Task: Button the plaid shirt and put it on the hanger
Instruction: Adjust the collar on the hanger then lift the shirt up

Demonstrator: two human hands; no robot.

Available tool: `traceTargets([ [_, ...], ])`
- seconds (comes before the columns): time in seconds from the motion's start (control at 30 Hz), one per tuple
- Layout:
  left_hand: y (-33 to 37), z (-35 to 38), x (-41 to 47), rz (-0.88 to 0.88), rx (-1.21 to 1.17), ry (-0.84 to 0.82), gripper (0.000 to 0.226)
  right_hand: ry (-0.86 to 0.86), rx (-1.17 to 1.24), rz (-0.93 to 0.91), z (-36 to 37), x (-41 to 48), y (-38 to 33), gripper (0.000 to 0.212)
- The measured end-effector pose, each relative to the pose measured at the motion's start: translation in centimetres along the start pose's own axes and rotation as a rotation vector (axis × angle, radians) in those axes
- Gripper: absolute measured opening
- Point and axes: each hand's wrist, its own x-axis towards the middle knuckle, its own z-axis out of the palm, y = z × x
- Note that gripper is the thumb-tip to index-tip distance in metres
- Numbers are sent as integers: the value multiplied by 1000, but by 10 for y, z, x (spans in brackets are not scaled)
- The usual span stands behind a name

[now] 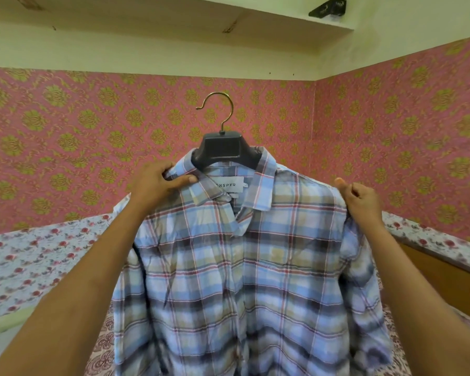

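Note:
The plaid shirt [239,272], blue, tan and red checked, hangs in front of me on a dark hanger [223,147] with a brass hook that stands free in the air. Its front placket looks closed below the open collar. My left hand [158,183] pinches the shirt at the left shoulder beside the collar, thumb on top. My right hand [361,199] grips the right shoulder seam with curled fingers. The hanger's arms are hidden inside the shirt.
A bed with a floral sheet [33,256] lies behind and below the shirt. Pink patterned wallpaper [92,126] covers the walls. A wooden bed edge [442,270] runs at the right. A shelf [282,20] juts out overhead with a dark object on it.

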Motion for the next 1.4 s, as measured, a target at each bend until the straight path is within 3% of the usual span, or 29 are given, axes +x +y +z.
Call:
traceTargets([
  [0.1,3,2,1,-23,40,9,69,-62,-26,-71,3,0,-12,42],
  [0.23,13,9,1,3,32,-26,74,-186,-167,-372,26,-4,-63,83],
  [0.33,15,12,3,18,3,-36,76,-260,-301,-491,46,-14,-92,89],
  [0.6,15,9,1,54,16,-65,52,-98,-599,-394,59,-14,-102,113],
  [0.73,17,6,-3,116,115,-51,66,-115,-516,-398,58,-16,-106,85],
  [1.07,13,15,-2,106,163,0,108,-125,-577,-328,48,-17,-110,91],
  [1.23,26,17,-5,183,117,-12,78,-50,-619,-281,22,-35,-123,86],
  [1.4,47,31,-6,291,30,-30,82,28,-735,-195,-18,-63,-129,78],
])
